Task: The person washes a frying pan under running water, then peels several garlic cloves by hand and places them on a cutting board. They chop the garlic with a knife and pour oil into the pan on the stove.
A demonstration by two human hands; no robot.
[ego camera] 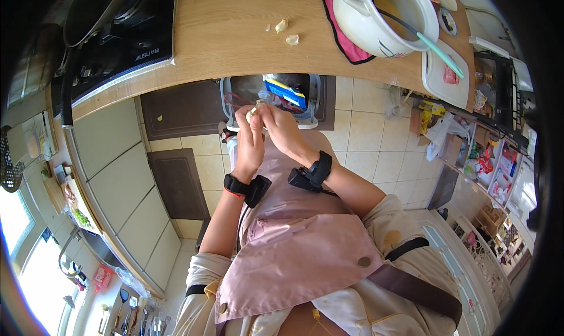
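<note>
My left hand (250, 140) and my right hand (282, 126) meet in front of the apron, fingertips together around a piece of garlic (251, 116). Pale garlic shows between the fingers; how much of it each hand covers is hidden. Just beneath them, on the floor, stands a clear plastic bin (225, 98) with a blue and yellow packet (286, 93) inside. On the wooden counter (229, 31) ahead lie a garlic clove (281, 25), a second garlic piece or husk (292, 39) and a tiny scrap (268, 27).
A white pot (365, 31) with a turquoise-handled utensil (440, 56) rests on a pink cloth (346, 40). Right of it, a white cutting board (434, 78) bears raw meat (450, 73). At the left is a black gas stove (132, 40) with a pan (86, 16). Dark mats (180, 111) cover some tiles.
</note>
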